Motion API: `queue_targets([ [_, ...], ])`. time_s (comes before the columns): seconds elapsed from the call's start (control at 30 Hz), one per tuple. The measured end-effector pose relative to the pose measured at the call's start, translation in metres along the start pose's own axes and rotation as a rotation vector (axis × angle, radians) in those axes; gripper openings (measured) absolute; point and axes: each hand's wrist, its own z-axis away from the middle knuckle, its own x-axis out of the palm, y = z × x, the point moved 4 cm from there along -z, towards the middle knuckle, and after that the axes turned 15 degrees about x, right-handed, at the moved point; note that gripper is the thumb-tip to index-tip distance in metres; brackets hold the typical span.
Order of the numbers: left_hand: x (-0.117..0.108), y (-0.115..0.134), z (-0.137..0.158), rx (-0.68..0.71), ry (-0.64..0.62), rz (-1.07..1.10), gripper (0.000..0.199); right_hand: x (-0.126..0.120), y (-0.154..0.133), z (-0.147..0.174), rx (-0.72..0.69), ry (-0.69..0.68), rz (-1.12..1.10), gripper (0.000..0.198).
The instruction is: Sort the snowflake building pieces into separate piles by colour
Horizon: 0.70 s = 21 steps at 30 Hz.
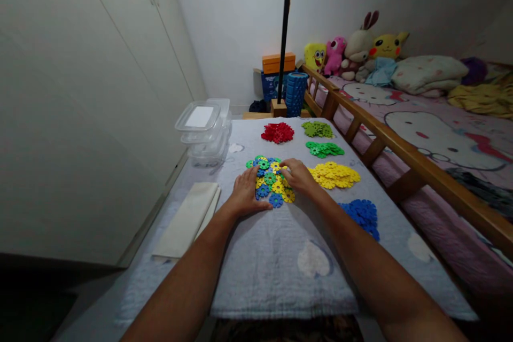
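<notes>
A mixed heap of blue, green and yellow plastic snowflake discs (270, 177) lies on the cloth-covered table. My left hand (245, 191) rests along the heap's left side, open, with thumb and fingers apart. At the heap's right edge, my right hand (297, 175) is closed, its thumb and forefinger bent around a yellow disc that is mostly hidden. Sorted by colour, a yellow pile (335, 175) and a blue pile (363, 216) sit to the right. Farther back are a green pile (324, 149), a lighter green pile (317, 129) and a red pile (278, 132).
Stacked clear plastic containers (206, 131) stand at the table's back left. A folded cream cloth (186, 219) lies at the left. A black pole (284, 32) rises behind the table. The bed's wooden rail (374, 133) runs along the right side.
</notes>
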Motion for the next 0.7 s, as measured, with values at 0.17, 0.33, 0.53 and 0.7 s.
queue_targets([
  [0.17, -0.001, -0.005, -0.001, 0.023, 0.059, 0.010, 0.134, 0.029, -0.018, -0.029, -0.023, -0.070, 0.067, 0.042],
  [0.33, -0.005, -0.010, 0.000, -0.051, 0.068, -0.047, 0.134, 0.051, -0.028, -0.055, 0.069, -0.111, 0.133, 0.050],
  [0.53, -0.007, -0.009, 0.001, -0.109, 0.055, -0.093, 0.133, 0.061, -0.038, -0.065, 0.074, -0.187, 0.181, 0.041],
  [0.7, -0.005, -0.011, 0.001, -0.118, 0.032, -0.087, 0.135, 0.051, -0.041, -0.053, 0.000, -0.258, 0.136, 0.037],
])
